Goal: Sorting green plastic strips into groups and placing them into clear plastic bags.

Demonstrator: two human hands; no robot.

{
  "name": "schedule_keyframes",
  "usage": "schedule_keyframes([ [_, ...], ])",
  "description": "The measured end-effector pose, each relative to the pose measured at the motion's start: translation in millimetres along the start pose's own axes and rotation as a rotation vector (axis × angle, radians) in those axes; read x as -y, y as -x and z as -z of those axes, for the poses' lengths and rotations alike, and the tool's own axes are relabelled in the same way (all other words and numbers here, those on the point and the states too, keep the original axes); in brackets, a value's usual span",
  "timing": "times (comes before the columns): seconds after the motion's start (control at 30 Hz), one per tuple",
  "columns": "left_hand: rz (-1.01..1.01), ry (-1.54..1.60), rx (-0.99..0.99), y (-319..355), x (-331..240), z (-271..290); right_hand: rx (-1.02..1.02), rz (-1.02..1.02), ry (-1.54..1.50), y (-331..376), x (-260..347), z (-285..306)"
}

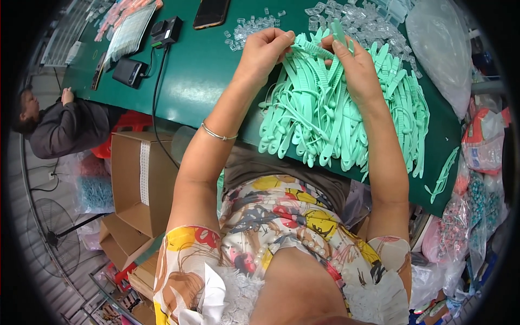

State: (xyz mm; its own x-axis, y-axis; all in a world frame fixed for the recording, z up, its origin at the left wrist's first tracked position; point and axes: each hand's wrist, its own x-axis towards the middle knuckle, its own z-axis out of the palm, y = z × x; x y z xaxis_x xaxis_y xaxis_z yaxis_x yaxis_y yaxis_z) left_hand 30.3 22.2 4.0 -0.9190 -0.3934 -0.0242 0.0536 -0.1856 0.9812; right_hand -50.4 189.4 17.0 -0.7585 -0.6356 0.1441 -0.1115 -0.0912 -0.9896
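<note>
A big heap of mint-green ridged plastic straps [309,119] lies at the table's near edge, some tips hanging over it. My right hand [355,67] is closed over the heap's far side, with a green strap between thumb and fingers, its end sticking up past the thumb. Just left of it, my left hand [265,51] is closed in a pinch at the end of a ridged green strap. The fingertips of my left hand partly cover what they grip. Beyond both hands lie small clear plastic pieces [352,24], with a smaller cluster of clear pieces [252,27] farther left.
On the green table [200,70] are a phone [211,12], a black charger [166,31] with a cable, and a dark box-shaped device [130,73]. A clear plastic bag [441,49] stands at right. Cardboard boxes [135,179] and a seated person [65,122] are at left.
</note>
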Motion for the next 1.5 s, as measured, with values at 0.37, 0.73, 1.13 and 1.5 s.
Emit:
schedule_keyframes([
  [0.37,-0.364,-0.450,-0.131,-31,9,37,-0.074,0.104,0.052,1,11,-1],
  [0.73,-0.294,-1.259,-0.110,9,4,44,-0.025,-0.036,-0.146,2,13,-4],
  [1.13,-0.396,-0.590,-0.039,23,-13,13,0.059,-0.052,-0.016,5,15,-6],
  [1.5,-0.701,-0.852,0.049,21,-24,-4,0.063,0.016,0.077,4,12,-6],
])
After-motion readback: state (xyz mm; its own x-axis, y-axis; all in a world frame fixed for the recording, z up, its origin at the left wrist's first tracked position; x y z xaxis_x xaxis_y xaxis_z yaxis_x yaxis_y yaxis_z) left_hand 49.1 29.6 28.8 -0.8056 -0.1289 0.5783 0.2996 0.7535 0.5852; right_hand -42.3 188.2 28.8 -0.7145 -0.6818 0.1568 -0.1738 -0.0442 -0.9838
